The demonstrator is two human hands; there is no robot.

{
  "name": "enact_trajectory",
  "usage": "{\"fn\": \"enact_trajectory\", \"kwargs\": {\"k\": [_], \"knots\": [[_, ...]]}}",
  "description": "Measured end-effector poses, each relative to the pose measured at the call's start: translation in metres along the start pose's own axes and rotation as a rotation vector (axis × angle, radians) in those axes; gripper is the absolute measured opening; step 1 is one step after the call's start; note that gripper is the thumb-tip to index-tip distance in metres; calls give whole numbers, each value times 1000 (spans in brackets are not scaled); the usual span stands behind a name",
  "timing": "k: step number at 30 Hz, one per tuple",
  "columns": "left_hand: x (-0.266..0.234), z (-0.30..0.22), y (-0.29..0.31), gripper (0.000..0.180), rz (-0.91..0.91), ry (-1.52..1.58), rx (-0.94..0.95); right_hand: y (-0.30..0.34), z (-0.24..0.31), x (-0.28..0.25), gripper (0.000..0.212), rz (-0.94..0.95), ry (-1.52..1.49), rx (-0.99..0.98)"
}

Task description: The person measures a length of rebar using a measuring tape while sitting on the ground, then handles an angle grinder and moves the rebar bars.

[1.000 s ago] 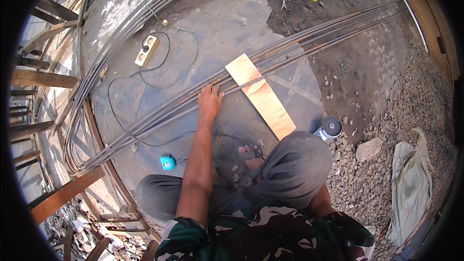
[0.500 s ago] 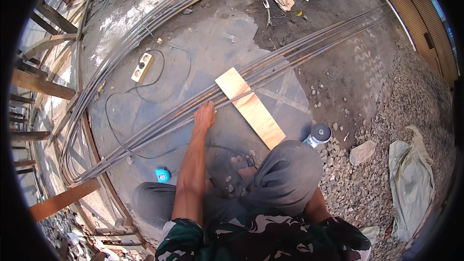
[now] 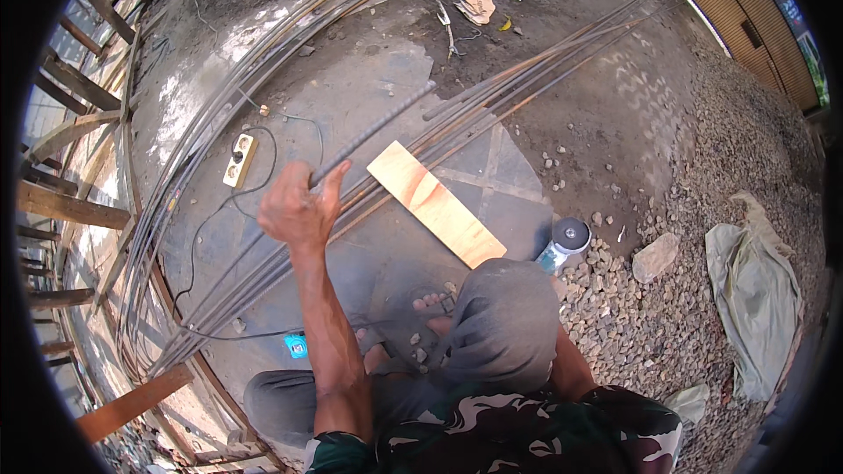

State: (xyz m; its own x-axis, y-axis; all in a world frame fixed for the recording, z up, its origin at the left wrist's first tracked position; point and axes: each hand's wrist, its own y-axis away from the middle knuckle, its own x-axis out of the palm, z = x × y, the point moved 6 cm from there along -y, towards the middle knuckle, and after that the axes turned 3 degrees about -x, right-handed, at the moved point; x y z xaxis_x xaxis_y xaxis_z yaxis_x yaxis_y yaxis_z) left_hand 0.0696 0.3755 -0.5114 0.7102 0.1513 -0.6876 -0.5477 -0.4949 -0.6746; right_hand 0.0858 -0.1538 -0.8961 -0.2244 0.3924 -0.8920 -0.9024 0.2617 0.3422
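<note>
My left hand point(image 3: 300, 206) is closed around a ribbed steel reinforcing bar point(image 3: 382, 125), raised above the other bars with its free end pointing up and to the right. Below it, a bundle of reinforcing bars point(image 3: 474, 114) runs diagonally across the ground. A light wooden board point(image 3: 439, 206) lies beside my left hand, its upper end over part of the bundle. My right forearm point(image 3: 571, 364) passes behind my right knee, which hides the hand. Just beyond that knee stands an angle grinder point(image 3: 566, 241) with its dark disc facing up.
A turquoise tape measure point(image 3: 296, 347) lies near my left knee. At the left are a white power strip point(image 3: 239, 161), its cable and bent bars point(image 3: 189, 140). Gravel, a large stone point(image 3: 656, 258) and a pale sack point(image 3: 753, 307) lie at the right. Wooden posts point(image 3: 75, 206) line the left side.
My left hand has risen and moved left, lifting one bar out of the bundle. The bar's end now shows above the board. The view has shifted slightly.
</note>
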Motion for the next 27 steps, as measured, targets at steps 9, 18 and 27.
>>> {"fn": "enact_trajectory", "kwargs": {"k": [9, 18, 27], "knots": [[7, 17, -73, 49, 56, -60, 52, 11, 22, -39, 105, 150, -186, 215], [91, 6, 39, 47, 525, 88, 152, -6, 17, -38, 89, 13, -169, 143], [174, 39, 212, 34, 870, 149, -6, 7, 48, -14, 90, 147, -540, 75]]}}
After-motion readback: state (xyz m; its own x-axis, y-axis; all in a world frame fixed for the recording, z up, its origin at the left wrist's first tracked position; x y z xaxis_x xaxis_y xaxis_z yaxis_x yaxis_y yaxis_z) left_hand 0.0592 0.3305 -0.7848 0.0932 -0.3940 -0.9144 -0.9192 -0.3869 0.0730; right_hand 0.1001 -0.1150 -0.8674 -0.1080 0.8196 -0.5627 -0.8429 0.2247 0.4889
